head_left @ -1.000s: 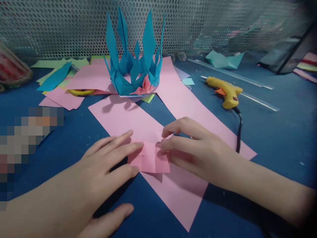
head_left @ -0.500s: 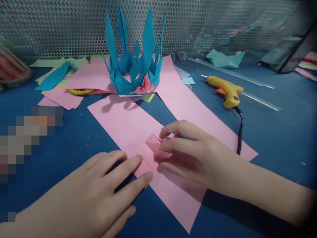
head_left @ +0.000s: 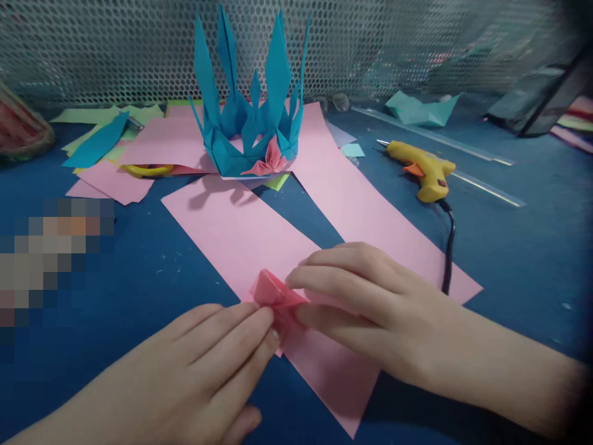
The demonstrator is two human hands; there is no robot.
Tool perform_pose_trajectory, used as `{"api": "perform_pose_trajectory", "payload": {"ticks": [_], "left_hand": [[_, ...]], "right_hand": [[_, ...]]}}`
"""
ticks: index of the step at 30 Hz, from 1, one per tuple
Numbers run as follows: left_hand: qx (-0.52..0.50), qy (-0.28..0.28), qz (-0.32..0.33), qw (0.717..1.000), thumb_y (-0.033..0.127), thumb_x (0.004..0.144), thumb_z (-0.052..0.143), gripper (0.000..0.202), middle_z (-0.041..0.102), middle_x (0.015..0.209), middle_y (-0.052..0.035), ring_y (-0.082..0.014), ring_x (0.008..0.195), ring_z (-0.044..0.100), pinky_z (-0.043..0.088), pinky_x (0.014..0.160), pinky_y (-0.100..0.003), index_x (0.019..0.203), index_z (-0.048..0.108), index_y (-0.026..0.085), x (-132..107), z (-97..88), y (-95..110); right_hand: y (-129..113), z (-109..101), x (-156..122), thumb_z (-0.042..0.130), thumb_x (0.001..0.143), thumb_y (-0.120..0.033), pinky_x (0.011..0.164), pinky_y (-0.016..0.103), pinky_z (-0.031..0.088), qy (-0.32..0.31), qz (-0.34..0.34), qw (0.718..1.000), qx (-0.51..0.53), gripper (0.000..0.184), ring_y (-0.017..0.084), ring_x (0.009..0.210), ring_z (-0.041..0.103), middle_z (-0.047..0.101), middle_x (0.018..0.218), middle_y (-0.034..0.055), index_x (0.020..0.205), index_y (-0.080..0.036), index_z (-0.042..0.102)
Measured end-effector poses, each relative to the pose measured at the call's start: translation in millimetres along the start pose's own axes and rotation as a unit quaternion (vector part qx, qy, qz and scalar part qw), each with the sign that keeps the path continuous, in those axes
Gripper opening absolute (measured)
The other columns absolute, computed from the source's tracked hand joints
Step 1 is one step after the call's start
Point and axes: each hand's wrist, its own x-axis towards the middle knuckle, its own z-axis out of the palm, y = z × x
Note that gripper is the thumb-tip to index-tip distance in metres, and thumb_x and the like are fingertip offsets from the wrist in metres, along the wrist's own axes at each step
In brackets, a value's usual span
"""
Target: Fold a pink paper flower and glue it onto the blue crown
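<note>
Between my two hands is a small folded piece of pink paper (head_left: 269,288), one pointed flap of it standing up. My right hand (head_left: 356,293) pinches its right side between thumb and fingers. From the lower left, my left hand (head_left: 213,355) reaches in with outstretched fingers side by side, their tips pressing on the near edge of the paper; its thumb is apart. Underneath lies a long light-pink sheet (head_left: 208,225) on the blue table. Behind it stands a blue folded-paper crown (head_left: 227,157) with a pink paper flower (head_left: 272,159) on its front.
A yellow glue gun (head_left: 424,170) lies to the right, its black cord (head_left: 449,247) running towards me. Clear glue sticks (head_left: 486,188) and a teal paper piece (head_left: 424,110) are nearby. Left are paper scraps (head_left: 106,179) and yellow-handled scissors (head_left: 152,170). A perforated metal panel (head_left: 139,49) stands behind.
My left fingers have come together and moved onto the folded paper. My right hand has shifted slightly nearer, and the paper has moved left, with its flap now raised.
</note>
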Motion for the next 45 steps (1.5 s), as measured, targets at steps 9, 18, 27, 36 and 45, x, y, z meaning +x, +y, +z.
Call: {"api": "perform_pose_trajectory", "payload": {"ticks": [9,18,27,36,45], "left_hand": [[0.036,0.013,0.02,0.999,0.028,0.105,0.033,0.037,0.077,0.108,0.0023,-0.0176,0.107,0.06,0.04,0.091,-0.032,0.103,0.07,0.021,3.4,-1.5,2.6],[0.065,0.01,0.012,0.998,0.018,0.103,0.033,0.037,0.074,0.108,0.0009,-0.0171,0.104,0.061,0.041,0.095,-0.029,0.106,0.069,0.017,-1.4,2.2,10.7],[0.016,0.032,0.034,0.999,0.011,0.099,0.035,0.037,0.074,0.103,0.0078,-0.0119,0.101,0.06,0.042,0.093,-0.024,0.106,0.069,0.024,0.2,5.6,13.3],[0.013,0.031,0.034,0.999,0.012,0.1,0.035,0.037,0.077,0.099,0.0115,-0.0101,0.095,0.064,0.045,0.086,-0.025,0.099,0.069,0.026,6.8,4.2,12.1],[0.01,0.041,0.014,0.999,0.018,0.101,0.039,0.029,0.074,0.108,0.0074,-0.0121,0.111,0.06,0.043,0.098,-0.026,0.105,0.066,0.028,-1.3,7.3,12.1]], "right_hand": [[-0.5,0.6,-1.1,0.039,0.104,-0.01,0.089,0.031,0.051,0.007,-0.039,0.999,-0.018,0.033,0.017,0.105,0.059,0.073,0.116,0.0047,0.097,-0.013,0.072],[1.9,0.5,-2.7,0.039,0.104,-0.011,0.088,0.033,0.052,0.015,-0.039,0.998,-0.036,0.038,0.018,0.102,0.059,0.074,0.107,0.0035,0.089,-0.017,0.073],[10.7,-0.3,-1.1,0.045,0.103,-0.013,0.083,0.036,0.053,0.012,-0.051,0.997,-0.052,0.037,0.019,0.099,0.061,0.075,0.105,0.0037,0.079,-0.02,0.072],[8.1,4.3,1.0,0.049,0.098,-0.008,0.08,0.036,0.05,0.024,-0.029,0.999,-0.018,0.022,0.018,0.09,0.062,0.076,0.1,0.0037,0.092,-0.012,0.07],[4.6,2.4,2.1,0.044,0.1,-0.006,0.074,0.035,0.05,0.006,-0.022,1.0,0.002,0.026,0.016,0.082,0.062,0.074,0.098,0.0046,0.091,-0.011,0.068]]}}
